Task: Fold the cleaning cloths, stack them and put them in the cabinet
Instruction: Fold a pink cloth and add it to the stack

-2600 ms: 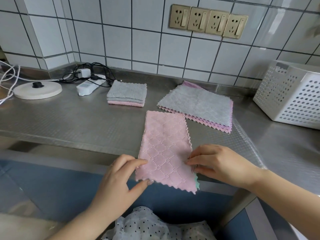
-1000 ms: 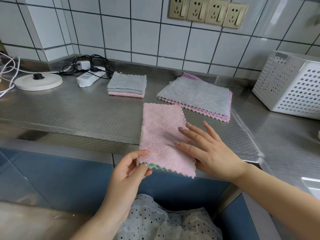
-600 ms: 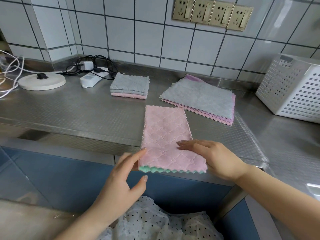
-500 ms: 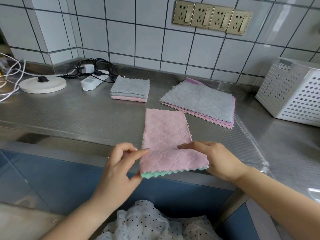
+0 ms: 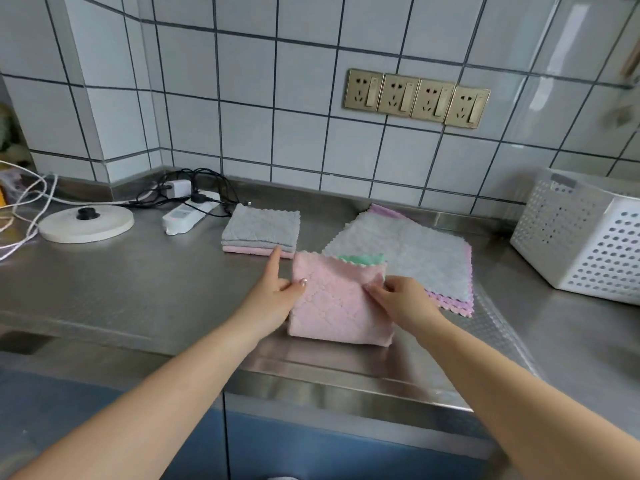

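The pink cloth (image 5: 341, 306), folded over with a green layer peeking at its far edge, lies near the front of the steel desk (image 5: 138, 299); it looks light, soft and limp, so it is best taken at the corners. The left hand (image 5: 273, 292) and right hand (image 5: 398, 299) each pinch a side edge. Bare room lies to the left, the folded stack (image 5: 261, 230) just behind, the unfolded pile (image 5: 415, 254) touching at the right.

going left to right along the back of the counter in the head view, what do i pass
White round base → white power strip → folded cloth stack → unfolded cloth pile → white perforated basket.
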{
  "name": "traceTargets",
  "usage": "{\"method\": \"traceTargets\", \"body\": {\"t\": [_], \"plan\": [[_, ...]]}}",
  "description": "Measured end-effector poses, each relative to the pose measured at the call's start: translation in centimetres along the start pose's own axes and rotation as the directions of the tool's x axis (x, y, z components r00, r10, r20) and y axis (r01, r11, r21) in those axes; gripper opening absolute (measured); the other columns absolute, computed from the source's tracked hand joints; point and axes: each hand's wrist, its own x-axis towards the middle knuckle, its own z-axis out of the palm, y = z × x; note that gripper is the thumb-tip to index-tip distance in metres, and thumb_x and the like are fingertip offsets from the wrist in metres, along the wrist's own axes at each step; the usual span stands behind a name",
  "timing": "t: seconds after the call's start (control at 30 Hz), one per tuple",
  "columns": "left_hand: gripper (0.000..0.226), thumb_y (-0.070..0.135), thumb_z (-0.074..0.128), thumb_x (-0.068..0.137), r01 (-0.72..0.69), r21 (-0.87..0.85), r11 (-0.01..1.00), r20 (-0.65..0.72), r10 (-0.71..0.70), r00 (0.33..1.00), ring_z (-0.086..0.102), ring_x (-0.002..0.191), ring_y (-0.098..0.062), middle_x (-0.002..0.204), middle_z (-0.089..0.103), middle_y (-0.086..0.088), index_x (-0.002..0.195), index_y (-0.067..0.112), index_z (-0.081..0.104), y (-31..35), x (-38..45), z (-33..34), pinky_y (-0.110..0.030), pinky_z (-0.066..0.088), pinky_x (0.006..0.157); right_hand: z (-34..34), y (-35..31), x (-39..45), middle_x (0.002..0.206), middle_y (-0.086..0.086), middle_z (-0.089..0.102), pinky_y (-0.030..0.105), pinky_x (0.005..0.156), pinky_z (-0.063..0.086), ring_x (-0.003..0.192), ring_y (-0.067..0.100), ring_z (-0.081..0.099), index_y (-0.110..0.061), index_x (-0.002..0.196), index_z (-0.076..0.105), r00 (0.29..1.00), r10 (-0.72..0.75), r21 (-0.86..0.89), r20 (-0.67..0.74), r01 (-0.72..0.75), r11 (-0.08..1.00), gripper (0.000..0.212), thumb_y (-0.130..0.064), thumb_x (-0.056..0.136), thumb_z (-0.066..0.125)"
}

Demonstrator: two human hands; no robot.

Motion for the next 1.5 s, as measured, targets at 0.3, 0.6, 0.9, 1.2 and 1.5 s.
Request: {"method": "traceTargets", "body": {"t": [0.3,0.6,0.9,1.2,1.5], "plan": [[0.050,0.014,0.057,0.091,0.003,0.253,0.967,0.128,-0.036,0.991,0.039,0.132,-0.010,0.145,0.041,0.001,0.139,0.016,0.043,-0.4,1.1,0.2,-0.013,0.024,0.098,0.5,0.6,0.6,0.085,-0.005,0.061,0.023,0.061,0.042,0.073,0.012,0.057,-0.026,0.145,0.027,0.996,-0.030,-0.101,0.079,0.037,0.994,0.058,-0.034,0.093,0.052],[0.054,0.018,0.049,0.096,-0.041,0.450,0.892,0.105,-0.007,0.994,0.038,0.133,-0.018,0.149,0.035,-0.006,0.146,0.013,0.029,0.2,2.4,0.5,-0.016,0.027,0.096,1.9,1.1,2.2,0.118,-0.002,0.065,0.023,0.085,0.042,0.107,0.019,0.059,-0.027,0.117,0.065,0.968,-0.251,-0.241,-0.012,0.241,0.940,0.034,-0.013,0.093,0.046],[0.056,0.025,0.046,0.096,-0.042,0.673,0.738,0.130,-0.062,0.990,0.045,0.124,-0.027,0.140,0.042,-0.013,0.146,0.012,0.024,0.2,3.3,0.7,-0.036,0.040,0.100,2.4,1.1,3.4,0.122,0.009,0.058,0.027,0.080,0.042,0.101,0.027,0.059,-0.021,0.120,0.062,0.986,-0.149,-0.310,0.072,0.164,0.936,0.037,-0.013,0.095,0.035],[0.049,0.017,0.035,0.098,-0.296,0.772,0.563,0.165,0.272,0.948,0.023,0.142,-0.017,0.155,0.023,0.000,0.146,0.013,0.027,1.2,3.5,2.8,-0.029,0.020,0.114,3.0,-2.0,2.4,0.153,0.008,0.026,0.040,0.111,0.030,0.137,0.028,0.030,-0.017,0.140,0.042,0.958,-0.287,-0.436,0.023,0.268,0.859,0.043,-0.020,0.097,0.038],[0.053,0.035,0.024,0.099,-0.174,0.823,0.540,0.224,-0.029,0.974,0.001,0.146,-0.011,0.159,0.003,0.006,0.150,0.022,0.013,-1.3,4.5,3.6,-0.048,0.000,0.118,5.8,-0.2,1.5,0.159,-0.003,0.013,0.042,0.119,0.009,0.147,0.015,0.007,-0.027,0.149,0.020,0.951,-0.200,-0.465,0.233,0.290,0.836,0.064,-0.054,0.091,0.009]]}}
